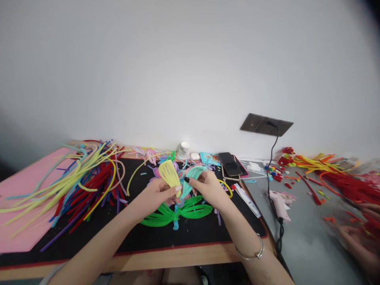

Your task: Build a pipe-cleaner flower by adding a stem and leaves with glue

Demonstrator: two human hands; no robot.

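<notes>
My left hand (164, 192) pinches the narrow end of a yellow petal (168, 173) bent from pipe cleaners. In my right hand (204, 184) is a light teal pipe-cleaner petal (191, 180), gripped between thumb and fingers. The two petals lean close together over the black mat. Below them lie green pipe-cleaner leaves (194, 207), spread to both sides of a blue stem (176, 223). Purple and pink pipe-cleaner loops (154, 174) show partly behind my hands. My fingers hide where the petals' lower ends meet.
Loose pipe cleaners (89, 182) pile at the left over a pink sheet (26, 221). A paper cup (183, 150) and a phone (230, 164) stand near the wall. On the right are a glue gun (279, 204), its cord, and another person's hands (356, 241).
</notes>
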